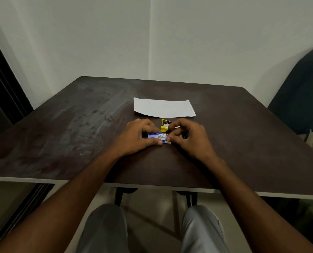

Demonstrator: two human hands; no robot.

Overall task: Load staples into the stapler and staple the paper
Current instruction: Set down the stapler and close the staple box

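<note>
At frame centre, the left hand [137,137] grips a blue staple box [156,136], its print too small to read. The right hand [186,137] pinches the box's open end. A yellow stapler [165,125] and paper [163,108] lie just above.

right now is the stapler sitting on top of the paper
No, the yellow stapler sits on the bare table just in front of the paper, between it and the hands.

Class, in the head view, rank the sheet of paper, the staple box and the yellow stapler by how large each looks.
1. sheet of paper
2. staple box
3. yellow stapler; hands partly hide both it and the box, so their order is unsure.
</note>
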